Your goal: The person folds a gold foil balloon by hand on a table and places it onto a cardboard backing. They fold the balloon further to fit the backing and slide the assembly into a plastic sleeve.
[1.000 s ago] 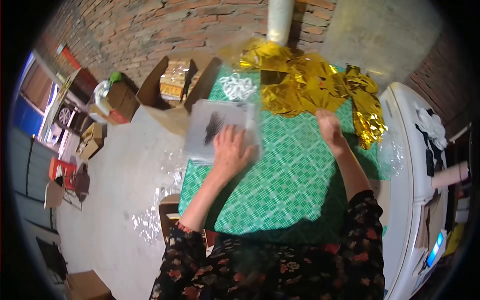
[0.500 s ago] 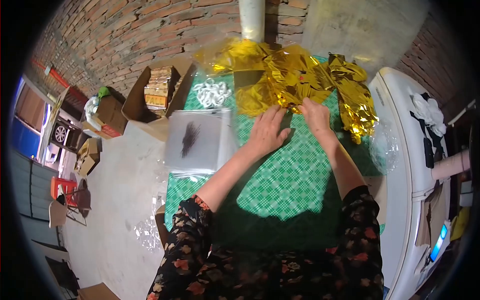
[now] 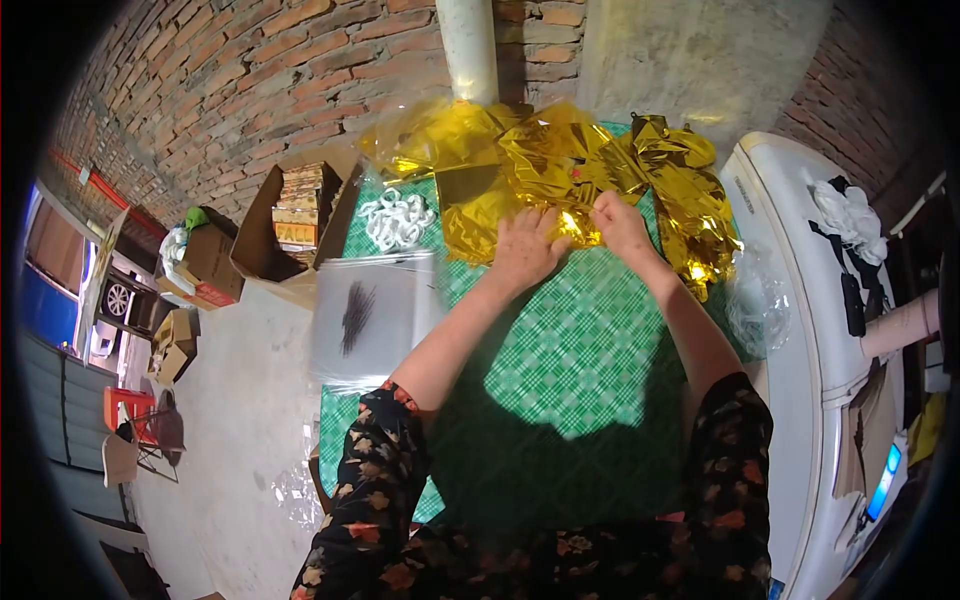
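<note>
A heap of shiny gold foil (image 3: 560, 160) spreads over the far part of a table covered with green checked cloth (image 3: 560, 350). My left hand (image 3: 527, 247) rests flat on the foil's near edge, fingers stretched out. Just to its right, my right hand (image 3: 622, 230) is closed in a pinch on the same edge. What lies right under its fingertips is hidden. Another crumpled length of the foil hangs down beyond the right hand. Left of the left hand lies a stack of clear plastic bags (image 3: 372, 310) with a dark smudge-like print.
White rings or loops (image 3: 396, 218) lie behind the bag stack. An open carton (image 3: 262, 225) holding printed packs stands at the left. A white refrigerator-like cabinet (image 3: 790, 330) borders the right side, with clear plastic film (image 3: 757, 300) beside it. A brick wall (image 3: 330, 60) rises behind.
The foil's near edge has come toward me between my hands. My left hand lies flatter over the foil, while my right hand still pinches it. The view has shifted slightly.
</note>
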The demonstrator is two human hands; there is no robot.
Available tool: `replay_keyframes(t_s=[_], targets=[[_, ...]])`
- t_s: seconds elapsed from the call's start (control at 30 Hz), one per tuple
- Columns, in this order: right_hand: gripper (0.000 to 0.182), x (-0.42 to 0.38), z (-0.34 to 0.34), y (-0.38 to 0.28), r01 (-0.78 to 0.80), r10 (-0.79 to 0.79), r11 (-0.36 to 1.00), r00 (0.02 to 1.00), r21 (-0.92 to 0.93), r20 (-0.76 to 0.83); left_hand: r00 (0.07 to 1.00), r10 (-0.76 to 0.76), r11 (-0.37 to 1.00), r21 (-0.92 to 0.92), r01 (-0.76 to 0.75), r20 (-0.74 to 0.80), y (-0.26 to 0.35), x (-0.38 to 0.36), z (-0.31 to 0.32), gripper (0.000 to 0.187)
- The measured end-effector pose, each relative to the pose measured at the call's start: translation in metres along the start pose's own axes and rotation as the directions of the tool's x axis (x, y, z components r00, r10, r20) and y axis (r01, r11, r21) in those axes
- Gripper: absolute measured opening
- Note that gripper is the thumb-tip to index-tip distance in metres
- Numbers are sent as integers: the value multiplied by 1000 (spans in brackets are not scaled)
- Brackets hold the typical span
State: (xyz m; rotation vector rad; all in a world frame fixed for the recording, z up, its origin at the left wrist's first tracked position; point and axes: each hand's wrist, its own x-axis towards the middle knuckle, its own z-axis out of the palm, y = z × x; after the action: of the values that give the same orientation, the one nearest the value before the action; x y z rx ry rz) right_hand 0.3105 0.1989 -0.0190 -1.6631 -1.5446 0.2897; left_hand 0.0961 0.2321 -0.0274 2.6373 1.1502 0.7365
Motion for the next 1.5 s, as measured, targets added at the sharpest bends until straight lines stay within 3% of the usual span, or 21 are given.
replay_keyframes(t_s=[0.07,0.23,0.3,0.43,0.47,0.57,0.67,0.73,0.8,0.83,0.9,0.93,1.0,1.03,1.07,1.1,1.13,1.27,1.37,1.4,1.5], targets=[[15,5,-4,0,-33,33,996,999,86,-6,995,-80,995,-61,84,56,3,6,-6,62],[14,21,-19,-25,83,-63,991,983,107,-174,977,126,992,21,-124,-171,15,7,-23,60],[14,31,-22,-23,179,-179,984,971,-19,-161,938,245,962,179,-204,-246,15,10,-15,54],[21,66,-44,-26,255,-287,941,950,-221,-126,951,213,969,173,-176,-224,1,11,4,43],[24,76,-58,-45,198,-260,946,936,-256,-236,959,182,982,95,-165,-216,5,9,-3,42],[24,100,-82,-69,273,-342,892,929,-361,-143,934,206,978,50,-200,-291,15,19,-13,43],[25,119,-89,-79,191,-252,898,962,-396,-108,888,285,944,-54,-325,-361,28,41,-18,43],[24,125,-88,-86,185,-261,925,944,-332,-202,878,317,921,-105,-376,-357,33,54,-14,46],[23,129,-81,-90,222,-297,937,913,-269,-280,860,338,922,-52,-385,-382,39,67,-13,46],[23,131,-79,-92,234,-319,911,921,-339,-224,850,348,921,-25,-389,-395,42,73,-13,46],[22,139,-77,-91,256,-345,847,931,-466,-115,863,358,932,77,-355,-356,40,79,-13,51],[21,157,-79,-78,353,-562,723,800,-594,-209,875,353,935,108,-337,-331,39,80,-13,50],[21,157,-104,-99,328,-487,829,822,-453,-296,904,331,941,165,-295,-272,29,80,-4,48],[21,156,-114,-109,313,-441,873,833,-374,-333,950,242,963,165,-211,-199,29,78,-4,48],[22,158,-117,-108,313,-440,849,865,-425,-243,981,150,977,172,-128,-124,29,76,-5,47],[22,160,-117,-106,295,-427,857,865,-422,-262,997,57,982,185,-47,-51,29,75,-6,46],[22,162,-117,-105,277,-414,864,865,-420,-282,970,148,977,179,-114,-192,20,76,0,46],[21,167,-114,-98,244,-429,838,848,-487,-313,976,56,995,92,-37,-209,16,99,-14,45],[19,159,-115,-102,241,-424,840,850,-486,-312,946,122,988,130,-86,-300,-2,126,4,50],[19,155,-117,-102,263,-446,829,843,-494,-300,984,64,989,146,-40,-164,-7,137,7,64],[20,155,-125,-97,304,-495,785,831,-540,-253,996,-63,975,219,46,70,-11,162,18,78]])
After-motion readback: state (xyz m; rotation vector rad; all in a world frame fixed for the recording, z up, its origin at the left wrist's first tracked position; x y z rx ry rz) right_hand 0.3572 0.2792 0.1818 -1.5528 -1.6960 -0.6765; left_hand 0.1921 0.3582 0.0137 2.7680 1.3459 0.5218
